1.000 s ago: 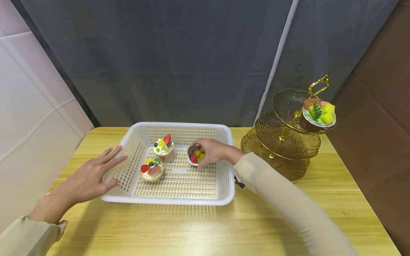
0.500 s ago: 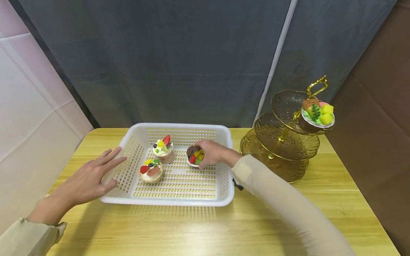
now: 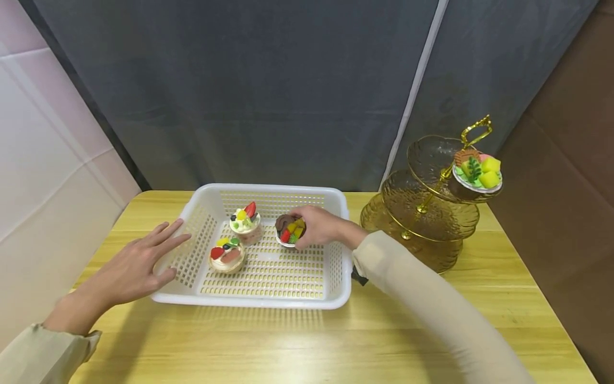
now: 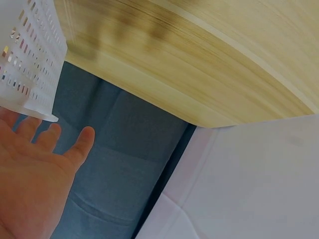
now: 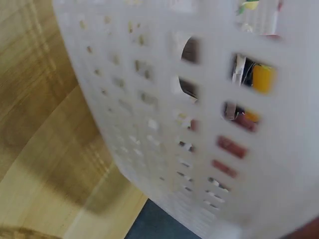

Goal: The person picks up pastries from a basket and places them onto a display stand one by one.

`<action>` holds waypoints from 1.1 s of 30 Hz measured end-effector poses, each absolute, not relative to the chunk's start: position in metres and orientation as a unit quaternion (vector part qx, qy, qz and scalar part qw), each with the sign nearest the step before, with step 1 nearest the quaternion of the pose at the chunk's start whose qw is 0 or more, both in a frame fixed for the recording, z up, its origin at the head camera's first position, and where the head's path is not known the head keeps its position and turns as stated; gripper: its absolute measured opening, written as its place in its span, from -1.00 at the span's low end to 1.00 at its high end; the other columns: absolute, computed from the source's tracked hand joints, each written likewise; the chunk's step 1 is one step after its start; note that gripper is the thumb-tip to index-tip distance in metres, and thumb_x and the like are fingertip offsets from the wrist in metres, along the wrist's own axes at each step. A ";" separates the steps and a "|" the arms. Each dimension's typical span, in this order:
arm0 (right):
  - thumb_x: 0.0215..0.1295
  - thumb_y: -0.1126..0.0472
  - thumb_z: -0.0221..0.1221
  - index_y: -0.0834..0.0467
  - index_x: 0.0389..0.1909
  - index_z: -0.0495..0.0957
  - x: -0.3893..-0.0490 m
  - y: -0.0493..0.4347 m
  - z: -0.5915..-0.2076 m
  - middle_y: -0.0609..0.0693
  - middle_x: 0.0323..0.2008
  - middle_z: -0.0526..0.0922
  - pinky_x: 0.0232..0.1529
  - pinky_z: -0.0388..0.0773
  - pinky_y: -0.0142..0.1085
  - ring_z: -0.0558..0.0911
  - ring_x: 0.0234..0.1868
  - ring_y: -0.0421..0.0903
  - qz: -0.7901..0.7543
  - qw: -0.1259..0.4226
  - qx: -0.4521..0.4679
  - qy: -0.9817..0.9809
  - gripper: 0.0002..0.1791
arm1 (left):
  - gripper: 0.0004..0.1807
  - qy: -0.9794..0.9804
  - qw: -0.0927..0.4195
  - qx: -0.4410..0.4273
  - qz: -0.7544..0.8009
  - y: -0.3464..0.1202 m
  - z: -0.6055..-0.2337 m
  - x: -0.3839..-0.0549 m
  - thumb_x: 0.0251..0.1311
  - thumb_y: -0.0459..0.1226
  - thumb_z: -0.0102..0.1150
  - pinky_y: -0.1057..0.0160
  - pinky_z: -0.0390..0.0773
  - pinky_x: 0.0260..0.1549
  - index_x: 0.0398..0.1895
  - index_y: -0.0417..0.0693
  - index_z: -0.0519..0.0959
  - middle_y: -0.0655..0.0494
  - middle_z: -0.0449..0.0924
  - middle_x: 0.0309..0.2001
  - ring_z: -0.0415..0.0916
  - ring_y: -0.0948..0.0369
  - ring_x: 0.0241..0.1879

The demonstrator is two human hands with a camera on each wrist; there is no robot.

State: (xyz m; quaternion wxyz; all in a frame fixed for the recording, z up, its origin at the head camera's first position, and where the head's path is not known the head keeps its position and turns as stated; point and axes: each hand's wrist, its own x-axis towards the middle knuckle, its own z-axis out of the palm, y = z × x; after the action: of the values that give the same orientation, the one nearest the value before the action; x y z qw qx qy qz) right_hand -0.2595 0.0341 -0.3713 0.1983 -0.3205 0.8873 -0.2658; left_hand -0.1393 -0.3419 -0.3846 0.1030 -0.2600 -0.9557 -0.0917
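In the head view, a white perforated plastic basket (image 3: 249, 302) stands on the wooden table. My right hand (image 3: 320, 228) reaches over its right side and grips a dark chocolate fruit cupcake (image 3: 289, 230) topped with red, orange and green pieces. The fingers hide that cupcake's right side. Two cream-topped cupcakes stand left of it: one with a strawberry slice (image 3: 245, 224), and a tart-like one (image 3: 227, 257) in front. At the basket's left rim, my left hand (image 3: 131, 269) has spread fingers and holds nothing; I cannot tell whether it touches the rim. Basket holes (image 5: 189, 89) fill much of the right wrist view.
A gold-rimmed three-tier glass stand (image 3: 422, 205) is on the table to the right of the basket. Its top tier bears a cupcake with yellow cubes and a biscuit (image 3: 478, 169). Behind the table hangs a dark grey curtain (image 3: 268, 96).
My right hand and the chocolate fruit cupcake have shifted slightly left and up within the basket. The left hand stays where it was.
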 end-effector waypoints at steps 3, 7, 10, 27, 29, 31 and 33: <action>0.03 0.22 0.42 0.18 0.33 0.40 -0.256 0.034 -0.366 0.04 0.15 0.58 0.05 0.46 -0.28 0.53 0.02 -0.10 -0.279 0.190 -0.336 0.879 -0.23 | -0.30 -0.956 0.102 -0.260 -0.091 -0.342 -0.384 -0.140 -0.04 -0.25 0.35 -0.44 0.38 -0.08 0.29 -0.09 0.48 -0.14 0.20 0.48 0.31 -0.38 0.27; 0.02 0.20 0.42 0.14 0.30 0.43 -0.251 0.034 -0.359 0.01 0.12 0.57 -0.05 0.48 -0.30 0.53 -0.04 -0.11 -0.303 0.191 -0.336 0.871 -0.26 | -0.30 -0.957 0.099 -0.258 -0.091 -0.342 -0.383 -0.140 -0.04 -0.25 0.35 -0.44 0.37 -0.07 0.30 -0.08 0.48 -0.12 0.20 0.49 0.30 -0.37 0.29; 0.02 0.19 0.42 0.14 0.33 0.41 -0.248 0.035 -0.353 0.00 0.13 0.57 -0.08 0.49 -0.31 0.54 -0.06 -0.12 -0.310 0.192 -0.334 0.869 -0.23 | -0.30 -0.957 0.098 -0.256 -0.092 -0.342 -0.383 -0.140 -0.03 -0.25 0.35 -0.44 0.36 -0.06 0.30 -0.08 0.48 -0.12 0.19 0.49 0.29 -0.36 0.30; 0.00 0.17 0.42 0.17 0.37 0.39 -0.224 0.072 -0.326 0.07 0.20 0.55 0.12 0.50 -0.16 0.54 0.09 -0.04 -0.316 0.135 -0.358 0.868 -0.17 | -0.30 -0.959 0.093 -0.252 -0.089 -0.343 -0.386 -0.139 0.01 -0.24 0.33 -0.45 0.35 -0.05 0.32 -0.07 0.46 -0.10 0.16 0.51 0.28 -0.35 0.31; -0.01 0.17 0.42 0.18 0.37 0.38 -0.222 0.077 -0.324 0.08 0.22 0.54 0.15 0.48 -0.13 0.52 0.12 -0.03 -0.319 0.131 -0.354 0.869 -0.16 | -0.30 -0.959 0.093 -0.253 -0.090 -0.343 -0.386 -0.139 0.01 -0.24 0.33 -0.44 0.35 -0.05 0.33 -0.07 0.45 -0.08 0.14 0.52 0.27 -0.35 0.31; -0.02 0.16 0.42 0.19 0.37 0.38 -0.220 0.081 -0.322 0.09 0.24 0.52 0.16 0.47 -0.10 0.51 0.14 -0.01 -0.324 0.126 -0.347 0.871 -0.15 | -0.30 -0.958 0.092 -0.254 -0.091 -0.343 -0.387 -0.140 0.01 -0.24 0.33 -0.44 0.35 -0.05 0.33 -0.08 0.45 -0.07 0.13 0.52 0.27 -0.35 0.32; -0.03 0.16 0.42 0.21 0.38 0.37 -0.219 0.086 -0.321 0.10 0.25 0.51 0.17 0.47 -0.09 0.50 0.16 0.00 -0.332 0.119 -0.341 0.872 -0.14 | -0.30 -0.958 0.093 -0.254 -0.094 -0.343 -0.387 -0.140 0.01 -0.24 0.33 -0.44 0.35 -0.04 0.32 -0.08 0.45 -0.06 0.13 0.52 0.27 -0.36 0.31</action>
State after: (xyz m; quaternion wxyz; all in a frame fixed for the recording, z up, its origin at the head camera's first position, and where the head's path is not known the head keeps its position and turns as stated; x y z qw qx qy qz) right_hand -0.2190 0.0856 -0.3207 0.1190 -0.3408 0.8716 -0.3316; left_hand -0.1400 -0.3429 -0.3869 0.0926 -0.2536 -0.9583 -0.0942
